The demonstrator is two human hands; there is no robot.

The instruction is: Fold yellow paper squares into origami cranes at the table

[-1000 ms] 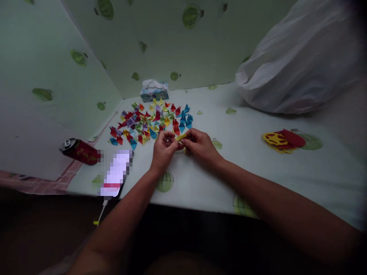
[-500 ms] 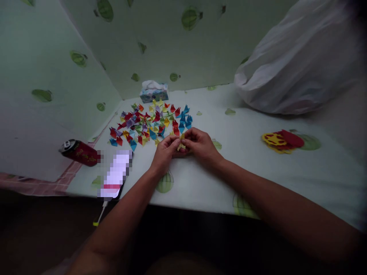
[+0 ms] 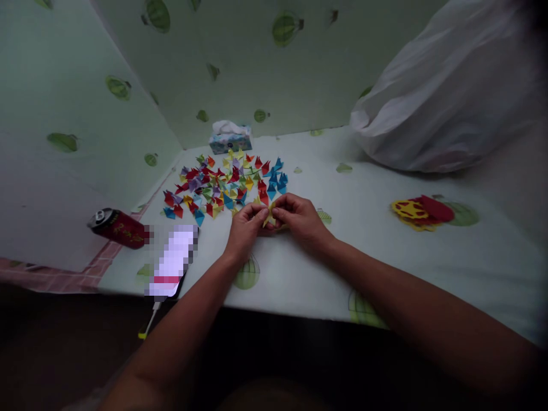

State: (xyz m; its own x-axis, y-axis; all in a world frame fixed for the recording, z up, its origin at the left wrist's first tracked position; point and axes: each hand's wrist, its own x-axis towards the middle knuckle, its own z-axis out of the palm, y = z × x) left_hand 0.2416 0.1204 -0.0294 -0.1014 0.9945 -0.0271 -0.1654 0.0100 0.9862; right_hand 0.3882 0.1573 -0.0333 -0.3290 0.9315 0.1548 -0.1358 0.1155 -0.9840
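Note:
Between my fingertips is a small yellow origami crane (image 3: 269, 217), partly covered by the fingers. My left hand (image 3: 246, 227) pinches it from the left, thumb on top. From the right, my right hand (image 3: 298, 218) pinches its other side between thumb and forefinger. Both hands are close together over the near middle of the table. Just beyond them spreads a pile of small folded paper cranes (image 3: 218, 185) in red, blue, yellow, green, orange and purple.
A tissue box (image 3: 231, 140) stands behind the cranes. To the left are a dark red can (image 3: 120, 228) and a phone (image 3: 175, 260) with a cable at the table edge. A white plastic bag (image 3: 428, 114) and red and yellow cutouts (image 3: 422, 211) are at right.
The yellow crane has turned slightly between my fingers and looks a little more spread out. Both hands stay in nearly the same place.

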